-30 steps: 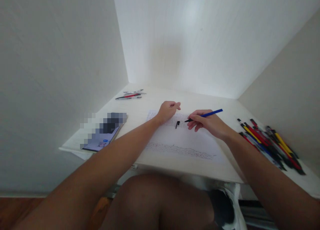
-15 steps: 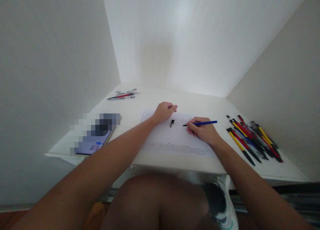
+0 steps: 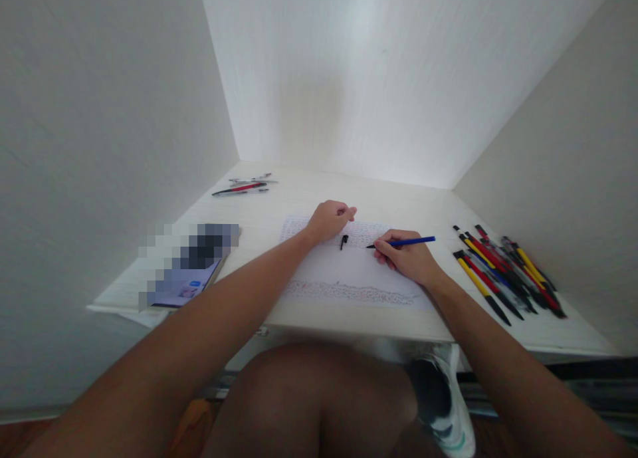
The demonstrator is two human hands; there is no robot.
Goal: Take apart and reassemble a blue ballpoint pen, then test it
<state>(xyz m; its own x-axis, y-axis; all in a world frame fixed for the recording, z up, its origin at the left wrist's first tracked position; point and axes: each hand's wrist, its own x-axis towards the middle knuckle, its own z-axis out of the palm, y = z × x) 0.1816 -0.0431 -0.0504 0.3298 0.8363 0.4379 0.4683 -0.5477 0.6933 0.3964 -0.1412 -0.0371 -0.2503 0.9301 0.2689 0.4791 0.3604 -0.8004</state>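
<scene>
While the right hand [image 3: 405, 258] grips a blue pen [image 3: 415, 240], thumb and fingers pinched in near its dark tip, the barrel slants up and back over the hand. Head view, only one available: tip points left, at the lower edge of the upper rows of handwriting [image 3: 369, 234] on a white sheet [image 3: 329, 266]; contact with the surface too fine to tell. Left hand [image 3: 326, 221] lies over the sheet's upper part, fingers in a loose curl, not clenched, no object seen in it. Black pen cap [image 3: 343, 242] on the sheet between the two hands, apart from the tip. Below, a blank stretch, then a lower band of marks [image 3: 353, 293], dark and reddish, illegible.

Table [image 3: 409, 202] also carries a phone [image 3: 197, 272] at left, partly pixelated; a few pens [image 3: 244, 188] behind it; a larger spread of yellow, red, blue and black pens [image 3: 503, 272] at right.

Judgement: a line of writing in hand, mid-page. Next stroke would call for a small, level slide of the tip, sheet steadied by the left hand.
</scene>
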